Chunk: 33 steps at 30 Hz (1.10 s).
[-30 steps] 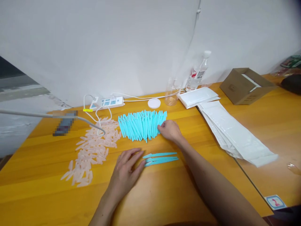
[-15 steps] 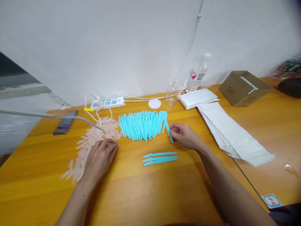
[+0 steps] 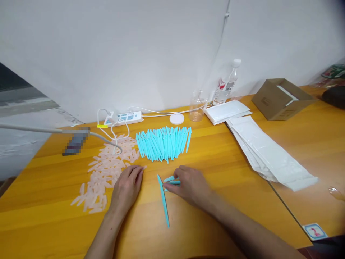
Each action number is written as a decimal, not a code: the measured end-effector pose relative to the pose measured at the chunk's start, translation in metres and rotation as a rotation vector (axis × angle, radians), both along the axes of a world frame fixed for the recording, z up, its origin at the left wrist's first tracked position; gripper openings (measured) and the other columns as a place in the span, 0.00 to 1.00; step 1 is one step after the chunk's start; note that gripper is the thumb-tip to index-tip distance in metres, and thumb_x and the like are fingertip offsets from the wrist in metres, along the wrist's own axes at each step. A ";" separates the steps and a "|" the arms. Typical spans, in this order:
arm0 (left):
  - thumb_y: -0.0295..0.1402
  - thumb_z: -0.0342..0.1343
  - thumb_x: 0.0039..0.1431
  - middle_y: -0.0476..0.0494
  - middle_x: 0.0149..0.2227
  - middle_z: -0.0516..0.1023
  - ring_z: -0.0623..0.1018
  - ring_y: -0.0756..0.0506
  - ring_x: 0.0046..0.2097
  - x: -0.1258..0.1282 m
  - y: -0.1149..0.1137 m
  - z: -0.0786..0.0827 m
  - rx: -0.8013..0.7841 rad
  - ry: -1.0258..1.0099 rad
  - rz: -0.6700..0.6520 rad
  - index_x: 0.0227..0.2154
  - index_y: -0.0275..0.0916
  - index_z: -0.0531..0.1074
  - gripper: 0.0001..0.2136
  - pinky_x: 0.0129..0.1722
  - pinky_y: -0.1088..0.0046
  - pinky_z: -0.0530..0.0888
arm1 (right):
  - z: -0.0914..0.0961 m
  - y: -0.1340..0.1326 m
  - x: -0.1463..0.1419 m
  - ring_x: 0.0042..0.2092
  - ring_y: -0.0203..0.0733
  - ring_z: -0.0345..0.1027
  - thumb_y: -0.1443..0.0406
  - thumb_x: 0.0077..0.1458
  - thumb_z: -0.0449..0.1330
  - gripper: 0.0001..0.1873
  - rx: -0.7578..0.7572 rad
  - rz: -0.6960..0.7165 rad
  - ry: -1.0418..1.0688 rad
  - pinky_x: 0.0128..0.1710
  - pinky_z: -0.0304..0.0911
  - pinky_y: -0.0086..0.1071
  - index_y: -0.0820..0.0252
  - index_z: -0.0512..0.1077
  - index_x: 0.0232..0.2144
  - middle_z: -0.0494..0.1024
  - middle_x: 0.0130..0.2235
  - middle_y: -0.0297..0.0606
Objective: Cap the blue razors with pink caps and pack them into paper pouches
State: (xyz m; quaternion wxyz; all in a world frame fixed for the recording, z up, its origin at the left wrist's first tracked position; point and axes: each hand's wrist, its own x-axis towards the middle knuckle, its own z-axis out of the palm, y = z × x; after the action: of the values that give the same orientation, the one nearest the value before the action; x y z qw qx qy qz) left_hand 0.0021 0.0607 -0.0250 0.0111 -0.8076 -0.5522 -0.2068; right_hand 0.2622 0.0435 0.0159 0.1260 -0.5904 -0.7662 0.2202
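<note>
Between the thumb and fingers of my right hand (image 3: pixel 191 185) is a turquoise eyebrow razor (image 3: pixel 164 208), its long handle slanting toward me. The same hand partly covers the other turquoise razors (image 3: pixel 168 178) lying under it. My left hand (image 3: pixel 128 185) is closed in a pinch, and the tip of a small pale pink blade cap (image 3: pixel 144 167) sticks out from its fingertips. Left of that hand, many similar caps (image 3: pixel 104 169) lie scattered. Beyond both hands, a dense row of turquoise razors (image 3: pixel 161 144) lies side by side on the wooden table (image 3: pixel 140 230).
A power strip (image 3: pixel 126 117) with white cables, a round lid (image 3: pixel 176 118), a clear jar (image 3: pixel 198 108) and a water bottle (image 3: pixel 226 84) line the wall. White plastic bags (image 3: pixel 269 151) and a cardboard box (image 3: pixel 280 100) occupy the right side. A blurred phone-like object (image 3: pixel 76 141) lies left.
My right hand has brought a razor from the row's right end leftward and nearer me, over the separate razors. My left hand has shifted right, still pinching the cap.
</note>
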 end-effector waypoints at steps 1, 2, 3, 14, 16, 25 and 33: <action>0.35 0.49 0.69 0.39 0.44 0.78 0.78 0.42 0.45 0.000 0.000 -0.001 -0.004 0.003 0.006 0.47 0.38 0.74 0.12 0.48 0.64 0.75 | 0.003 -0.005 -0.008 0.38 0.47 0.76 0.45 0.56 0.61 0.23 -0.014 0.020 -0.030 0.34 0.62 0.32 0.60 0.77 0.33 0.81 0.35 0.42; 0.35 0.49 0.69 0.39 0.44 0.78 0.78 0.42 0.45 0.001 -0.001 -0.001 -0.007 0.008 0.011 0.47 0.38 0.75 0.12 0.48 0.64 0.75 | 0.006 -0.010 -0.015 0.37 0.49 0.77 0.46 0.56 0.61 0.23 -0.036 0.042 -0.057 0.34 0.63 0.33 0.60 0.77 0.33 0.81 0.35 0.43; 0.35 0.48 0.69 0.38 0.44 0.78 0.78 0.41 0.45 0.001 -0.001 -0.002 -0.009 0.010 0.017 0.47 0.38 0.75 0.12 0.48 0.63 0.75 | 0.008 -0.016 -0.022 0.37 0.50 0.77 0.46 0.56 0.61 0.23 -0.064 0.066 -0.079 0.34 0.64 0.34 0.61 0.77 0.33 0.82 0.35 0.45; 0.47 0.55 0.63 0.42 0.39 0.82 0.80 0.45 0.36 -0.003 -0.017 0.009 -0.566 -0.694 0.204 0.45 0.38 0.76 0.18 0.38 0.69 0.77 | 0.007 -0.049 -0.051 0.35 0.53 0.79 0.70 0.56 0.55 0.11 -0.259 0.132 -0.190 0.29 0.65 0.35 0.65 0.77 0.38 0.82 0.35 0.50; 0.48 0.59 0.59 0.42 0.38 0.82 0.80 0.46 0.35 -0.006 -0.021 0.014 -0.654 -0.825 0.249 0.44 0.37 0.77 0.20 0.38 0.70 0.77 | 0.006 -0.048 -0.047 0.36 0.54 0.79 0.71 0.53 0.56 0.11 -0.249 0.107 -0.197 0.29 0.64 0.35 0.64 0.77 0.37 0.82 0.36 0.50; 0.48 0.64 0.53 0.42 0.36 0.83 0.80 0.47 0.35 -0.019 -0.033 0.012 -0.645 -0.966 0.319 0.42 0.38 0.79 0.20 0.39 0.72 0.77 | 0.002 -0.053 -0.037 0.37 0.50 0.78 0.69 0.57 0.56 0.09 -0.149 0.064 -0.168 0.30 0.61 0.32 0.62 0.75 0.39 0.82 0.37 0.46; 0.48 0.65 0.52 0.43 0.34 0.83 0.80 0.47 0.34 -0.017 -0.037 0.013 -0.708 -0.951 0.297 0.41 0.38 0.79 0.20 0.38 0.72 0.78 | 0.001 -0.053 -0.030 0.35 0.48 0.76 0.72 0.56 0.56 0.08 -0.122 0.153 -0.186 0.29 0.60 0.32 0.60 0.76 0.34 0.81 0.35 0.43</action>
State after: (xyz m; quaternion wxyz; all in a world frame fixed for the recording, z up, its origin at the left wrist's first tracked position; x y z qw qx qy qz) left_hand -0.0145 0.0232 -0.0122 -0.4770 -0.4957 -0.6386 -0.3449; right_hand 0.2325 -0.0095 0.0174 0.0008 -0.5548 -0.8024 0.2197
